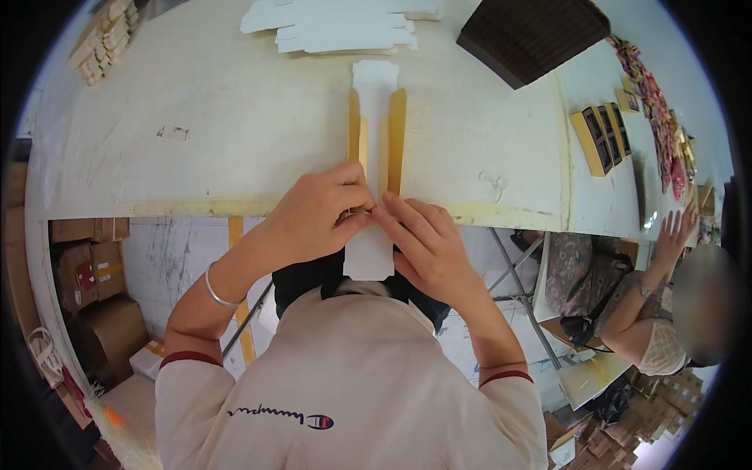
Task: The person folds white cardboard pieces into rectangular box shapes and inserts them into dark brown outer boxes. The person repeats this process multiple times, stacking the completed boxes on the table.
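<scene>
From the head camera, my left hand (317, 215) and right hand (419, 239) pinch the flat white-and-gold box blank (374, 149) at the near edge of the white worktable (235, 117). I judge I'm mid-fold; next calls for a firm, even crease. Blank stacks (337, 27) lie beyond; another person's hand (677, 231) works rightward.
</scene>
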Available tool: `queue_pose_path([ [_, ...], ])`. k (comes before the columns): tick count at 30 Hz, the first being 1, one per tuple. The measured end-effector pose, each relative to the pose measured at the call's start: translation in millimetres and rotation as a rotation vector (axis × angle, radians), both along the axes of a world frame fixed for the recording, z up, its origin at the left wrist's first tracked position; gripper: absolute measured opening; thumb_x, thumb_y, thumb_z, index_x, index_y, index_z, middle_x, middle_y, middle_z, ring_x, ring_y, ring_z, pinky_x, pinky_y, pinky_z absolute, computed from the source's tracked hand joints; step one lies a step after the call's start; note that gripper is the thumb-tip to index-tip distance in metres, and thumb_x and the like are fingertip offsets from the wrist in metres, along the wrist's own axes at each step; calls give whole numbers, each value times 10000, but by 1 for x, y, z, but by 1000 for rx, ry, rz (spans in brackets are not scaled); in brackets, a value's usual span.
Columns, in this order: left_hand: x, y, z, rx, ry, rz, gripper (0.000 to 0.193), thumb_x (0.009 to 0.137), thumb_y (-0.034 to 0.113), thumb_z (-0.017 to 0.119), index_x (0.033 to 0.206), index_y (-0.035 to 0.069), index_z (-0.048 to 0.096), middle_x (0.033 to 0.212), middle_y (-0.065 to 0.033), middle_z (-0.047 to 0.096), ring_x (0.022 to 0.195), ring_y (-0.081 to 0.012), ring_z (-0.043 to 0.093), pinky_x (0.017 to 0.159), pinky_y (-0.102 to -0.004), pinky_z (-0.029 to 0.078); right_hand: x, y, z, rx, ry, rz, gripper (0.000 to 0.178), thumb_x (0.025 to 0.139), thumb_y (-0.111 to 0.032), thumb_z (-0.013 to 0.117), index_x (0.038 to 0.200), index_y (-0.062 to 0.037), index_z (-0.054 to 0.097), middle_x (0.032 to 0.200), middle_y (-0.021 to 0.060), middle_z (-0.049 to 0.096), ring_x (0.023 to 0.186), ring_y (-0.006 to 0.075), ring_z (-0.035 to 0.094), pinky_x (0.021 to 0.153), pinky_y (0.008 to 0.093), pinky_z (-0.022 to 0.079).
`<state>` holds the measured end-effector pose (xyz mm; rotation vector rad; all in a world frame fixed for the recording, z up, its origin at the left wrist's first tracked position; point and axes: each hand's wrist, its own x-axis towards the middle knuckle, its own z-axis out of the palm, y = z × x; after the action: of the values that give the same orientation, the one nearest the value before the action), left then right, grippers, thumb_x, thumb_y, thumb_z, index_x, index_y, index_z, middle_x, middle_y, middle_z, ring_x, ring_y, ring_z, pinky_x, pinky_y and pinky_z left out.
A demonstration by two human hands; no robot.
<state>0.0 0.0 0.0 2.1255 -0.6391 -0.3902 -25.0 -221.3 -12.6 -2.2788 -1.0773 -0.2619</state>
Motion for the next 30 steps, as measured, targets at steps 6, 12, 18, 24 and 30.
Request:
queue_pose_path([
  [6,12,7,24,-358,256,-25,237,966,215,540,1093,15,526,924,-127,607,771,-271,598,750,-341,476,14,27,0,481,358,-180,257,786,27,687,1026,-31,614,746,71,607,735,229,573,647,306,468],
  [12,1,-12,0,-476,180,212,306,954,30,501,1241,47,396,1216,-119,500,816,-136,568,675,-268,486,13,30,-6,682,337,-208,317,774,34,710,1071,-7,606,1049,170,587,752,227,575,582,277,481],
  [18,-11,-15,-4,-195,-215,286,143,875,14,625,1005,12,564,1207,-144,512,778,-212,614,660,-296,496,9,22,1,82,-145,-222,327,755,-92,709,1062,-16,623,1067,141,555,763,247,546,650,347,445],
  [24,-21,-15,-3,19,-510,233,186,748,41,729,889,-9,618,878,-98,612,707,-285,587,614,-331,493,11,25,7,-159,-18,-143,204,742,-38,630,945,-32,612,906,90,526,690,226,502,592,331,356],
  [30,2,1,18,17,-119,43,113,754,82,712,813,15,642,834,-77,626,700,-276,603,615,-343,469,29,13,29,-120,350,66,275,742,-58,670,1012,-38,620,985,123,555,834,262,572,693,377,432],
])
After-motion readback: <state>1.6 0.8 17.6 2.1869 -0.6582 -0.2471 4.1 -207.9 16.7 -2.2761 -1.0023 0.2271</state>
